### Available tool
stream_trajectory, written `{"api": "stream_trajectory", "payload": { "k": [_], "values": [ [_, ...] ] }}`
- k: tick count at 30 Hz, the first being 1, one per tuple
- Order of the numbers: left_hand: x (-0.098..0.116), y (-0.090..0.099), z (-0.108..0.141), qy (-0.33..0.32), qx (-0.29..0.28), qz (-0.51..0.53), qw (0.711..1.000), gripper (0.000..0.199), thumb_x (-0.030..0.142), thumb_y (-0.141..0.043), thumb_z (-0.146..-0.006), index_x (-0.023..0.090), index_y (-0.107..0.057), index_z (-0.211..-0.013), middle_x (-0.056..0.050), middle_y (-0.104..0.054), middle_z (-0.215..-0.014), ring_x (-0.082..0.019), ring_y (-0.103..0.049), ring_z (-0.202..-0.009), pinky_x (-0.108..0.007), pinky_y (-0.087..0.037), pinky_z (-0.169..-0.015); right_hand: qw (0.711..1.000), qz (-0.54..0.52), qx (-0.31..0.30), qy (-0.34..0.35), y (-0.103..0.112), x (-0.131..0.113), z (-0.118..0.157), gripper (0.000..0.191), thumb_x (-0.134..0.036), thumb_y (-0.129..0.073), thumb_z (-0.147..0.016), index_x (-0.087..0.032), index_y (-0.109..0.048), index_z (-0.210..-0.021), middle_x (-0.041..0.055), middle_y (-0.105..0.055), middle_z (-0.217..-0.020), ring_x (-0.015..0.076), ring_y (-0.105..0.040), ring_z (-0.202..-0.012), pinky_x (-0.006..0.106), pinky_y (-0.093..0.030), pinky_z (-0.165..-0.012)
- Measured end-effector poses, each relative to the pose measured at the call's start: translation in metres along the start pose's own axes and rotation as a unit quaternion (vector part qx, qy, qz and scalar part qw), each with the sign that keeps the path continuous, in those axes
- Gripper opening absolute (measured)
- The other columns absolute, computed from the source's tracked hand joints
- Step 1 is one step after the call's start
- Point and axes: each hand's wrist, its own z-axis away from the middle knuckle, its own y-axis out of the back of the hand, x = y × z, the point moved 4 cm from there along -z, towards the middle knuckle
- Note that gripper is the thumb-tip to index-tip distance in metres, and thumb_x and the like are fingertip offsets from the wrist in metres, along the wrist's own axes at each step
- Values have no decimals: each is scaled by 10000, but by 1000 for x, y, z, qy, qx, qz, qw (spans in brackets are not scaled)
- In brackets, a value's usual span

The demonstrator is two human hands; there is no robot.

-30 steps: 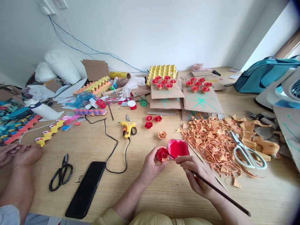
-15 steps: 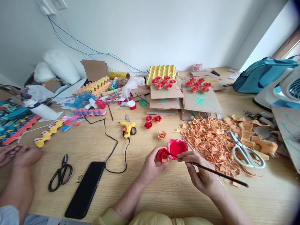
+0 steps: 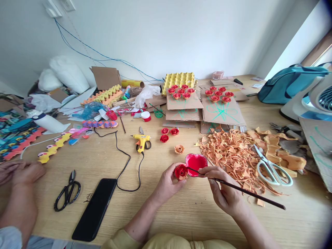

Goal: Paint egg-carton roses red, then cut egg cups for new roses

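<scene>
Between the fingers of my left hand is a paper rose, mostly red with bare orange on its lower petals. My right hand grips a long dark paintbrush, whose tip is at the rose's right edge. Just behind the two hands stands a small dish of red paint. An unpainted orange rose lies beyond the held one, and three red roses sit farther back.
Orange scraps and white-handled scissors lie on the right. A yellow glue gun, a black phone and black scissors are on the left. Red roses stand on cardboard behind. Another person's hands rest at far left.
My right hand has shifted slightly to the right with the paintbrush, its tip drawn back to the rose's edge. My left hand and the rose have barely moved.
</scene>
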Motion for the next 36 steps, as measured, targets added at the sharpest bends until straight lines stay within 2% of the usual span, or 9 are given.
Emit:
{"api": "stream_trajectory", "payload": {
  "k": [5, 8, 16, 22, 27, 31, 36],
  "values": [
    [-4, 1, 0, 17, -1, 32, 999, 489, 289, -799, -799, 159, -617, -1233, -98, -711, -1121, -207, -698, -960, -331, -549, -947, 999, 34, 23, 2, 3, 0, -4, 254, -63, -490, -978, -222, -560, -1162, 110, -695, -1108, 207, -693, -1022, 350, -584, -871],
    [-6, 2, -1, 21, 8, 53, 998, 527, 331, -825, -778, 155, -606, -1224, -102, -712, -1111, -215, -695, -981, -341, -536, -967, 997, 77, 28, -5, 3, 0, -8, 224, -77, -498, -982, -216, -571, -1142, 96, -701, -1053, 198, -702, -978, 317, -582, -848],
    [-5, 4, -3, 8, 29, 29, 999, 427, 250, -794, -776, 167, -593, -1144, -91, -682, -1126, -203, -663, -999, -322, -516, -956, 986, 160, 20, -31, -3, 6, -7, 115, -155, -526, -1005, -223, -599, -1061, 55, -717, -920, 198, -718, -809, 305, -561, -733],
    [-3, 5, -3, 12, 36, 13, 999, 420, 267, -797, -777, 164, -598, -1132, -86, -687, -1089, -202, -663, -979, -309, -518, -932, 987, 152, 27, -42, -1, 6, -7, 99, -171, -540, -1000, -222, -609, -1049, 50, -718, -880, 184, -712, -740, 285, -559, -662],
    [-7, 5, -3, 24, 33, 39, 998, 535, 339, -837, -760, 159, -602, -1206, -107, -691, -1162, -214, -671, -1026, -317, -518, -953, 995, 66, 74, -18, 6, 0, -3, 217, -88, -505, -984, -227, -580, -1133, 85, -719, -998, 202, -721, -902, 329, -588, -793],
    [-9, 5, -4, 32, 29, 56, 997, 553, 401, -863, -734, 156, -628, -1170, -95, -704, -1125, -215, -676, -1010, -312, -525, -935, 1000, -9, 15, 9, 0, -7, 0, 276, -56, -472, -978, -228, -543, -1181, 111, -703, -1099, 205, -702, -1001, 351, -598, -835],
    [-3, 2, -4, 29, 23, 65, 997, 525, 408, -869, -724, 153, -641, -1121, -94, -719, -1101, -228, -677, -1026, -320, -530, -943, 997, 13, -66, 35, -12, -16, -5, 274, -46, -463, -972, -205, -536, -1183, 109, -703, -1096, 172, -703, -975, 289, -583, -833]
  ]
}}
